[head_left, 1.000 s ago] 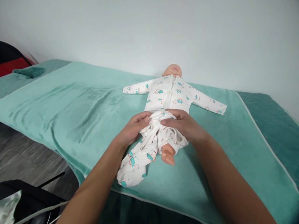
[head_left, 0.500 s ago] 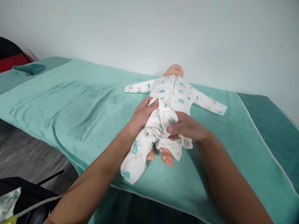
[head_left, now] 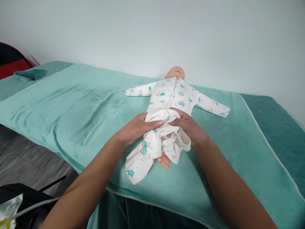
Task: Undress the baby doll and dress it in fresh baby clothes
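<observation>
A baby doll (head_left: 175,72) lies on its back, arms spread, in a white printed long-sleeved top (head_left: 164,95). Over its lower body and legs are bunched white baby pants (head_left: 149,148) with the same teal print. My left hand (head_left: 140,127) pinches the bunched cloth from the left, thumb on top. From the right, my right hand (head_left: 189,127) grips the cloth too, its thumb close to the left one and some fingers hidden in the folds. One doll foot (head_left: 164,161) shows below the pants; one pant leg stretches flat toward the lower left.
Teal covers (head_left: 78,117) spread over the table, with a pale wall (head_left: 152,35) right behind. A black and red chair (head_left: 14,60) stands at the far left. A black object (head_left: 21,190) with a pale cable and a plastic packet is at the lower left.
My left hand has come down from the doll's waist, and my right hand has moved slightly inward and left. The pants are gathered closer together, and less of the doll's feet shows.
</observation>
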Tool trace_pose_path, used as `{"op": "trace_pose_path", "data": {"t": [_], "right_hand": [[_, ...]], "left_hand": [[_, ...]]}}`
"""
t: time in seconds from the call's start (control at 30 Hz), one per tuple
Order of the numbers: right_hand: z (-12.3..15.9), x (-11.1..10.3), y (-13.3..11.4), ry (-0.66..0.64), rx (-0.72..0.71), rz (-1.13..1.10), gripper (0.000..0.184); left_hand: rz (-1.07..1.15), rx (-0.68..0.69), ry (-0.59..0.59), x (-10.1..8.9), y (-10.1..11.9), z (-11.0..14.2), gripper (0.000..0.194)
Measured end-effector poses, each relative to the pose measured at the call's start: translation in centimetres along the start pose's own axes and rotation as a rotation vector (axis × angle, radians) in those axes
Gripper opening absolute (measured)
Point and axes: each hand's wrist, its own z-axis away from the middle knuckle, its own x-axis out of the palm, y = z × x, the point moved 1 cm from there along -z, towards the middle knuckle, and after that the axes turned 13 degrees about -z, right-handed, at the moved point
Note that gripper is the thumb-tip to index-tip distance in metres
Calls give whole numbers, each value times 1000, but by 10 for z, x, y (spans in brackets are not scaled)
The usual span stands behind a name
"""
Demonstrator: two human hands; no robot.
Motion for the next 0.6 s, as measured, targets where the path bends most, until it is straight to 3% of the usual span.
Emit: {"op": "trace_pose_path", "data": {"t": [0.1, 0.17, 0.33, 0.43, 0.53, 0.6], "right_hand": [[3, -2, -3, -109, 29, 80, 36], [5, -4, -5, -155, 31, 172, 36], [3, -3, -8, -218, 58, 339, 32], [2, 4, -6, -289, 79, 344, 35], [3, 12, -3, -192, 33, 386, 31], [4, 13, -1, -75, 27, 389, 27]], "left_hand": [[218, 25, 103, 12, 1, -6, 46], [227, 13, 156, 17, 6, -6, 47], [62, 66, 269, 17, 18, 1, 41], [-111, 138, 457, 20, 16, 2, 38], [-286, 219, 655, 27, 13, 1, 39], [-300, 242, 678, 29, 12, 1, 39]]}}
